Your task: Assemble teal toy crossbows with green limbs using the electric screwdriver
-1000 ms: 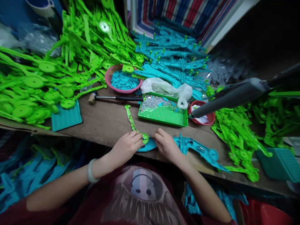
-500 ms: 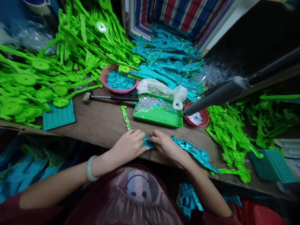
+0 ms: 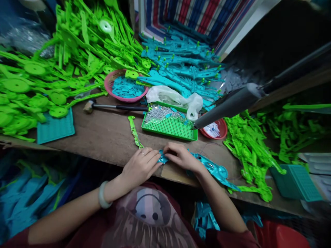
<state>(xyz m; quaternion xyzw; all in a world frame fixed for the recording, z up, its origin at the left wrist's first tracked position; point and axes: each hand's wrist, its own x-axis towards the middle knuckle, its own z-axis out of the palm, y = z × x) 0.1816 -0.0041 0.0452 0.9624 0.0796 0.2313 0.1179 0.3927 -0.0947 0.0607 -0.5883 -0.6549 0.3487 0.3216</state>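
Note:
Both hands meet at the near edge of the bench over a blue plastic part point(image 3: 163, 157). My left hand point(image 3: 142, 163), with a ring and a pale bangle, closes on the left end of this part. From the right, my right hand point(image 3: 180, 155) grips it with bent fingers, and its fingertips hide much of the part. Just beyond my left hand lies a long green plastic piece point(image 3: 133, 131) with thin wires. Right of my right hand, a longer blue plastic shell point(image 3: 213, 167) with small fittings and wires rests on the bench; whether it joins the held part is hidden.
A green perforated tray point(image 3: 169, 129) of small metal pieces stands ahead, a hammer point(image 3: 116, 106) to its left. A pink basket point(image 3: 126, 100) holds blue bits. Green parts point(image 3: 85, 44) and blue parts point(image 3: 181, 65) are heaped behind. A grey pole point(image 3: 230, 103) slants in from the right.
The whole view has shifted slightly left. My fingers have moved a little on the blue part, which now shows a different face between them.

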